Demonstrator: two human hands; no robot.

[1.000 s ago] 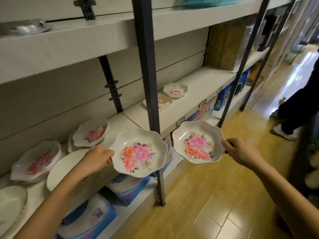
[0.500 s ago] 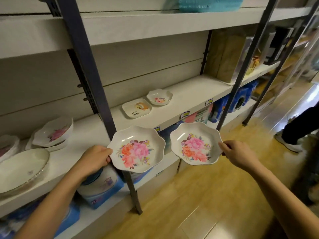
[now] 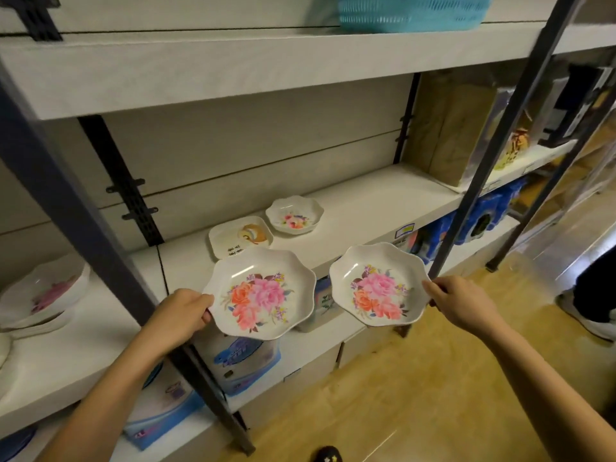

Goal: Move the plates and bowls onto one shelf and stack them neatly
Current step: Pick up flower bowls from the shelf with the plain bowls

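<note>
The left plate [image 3: 261, 295] is gripped at its left rim by the left hand [image 3: 180, 315]. The right plate [image 3: 380, 286] is pinched at its right rim by the right hand [image 3: 463, 305]. The 2 plates are held apart in front of the middle shelf [image 3: 366, 201], on which 1 square dish [image 3: 240, 236] and 1 small floral bowl [image 3: 295, 215] are placed.

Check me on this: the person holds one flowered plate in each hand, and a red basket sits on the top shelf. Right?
Not quite: the head view shows the basket is turquoise, not red. The left hand holds one flowered plate, the right hand the other plate.
</note>
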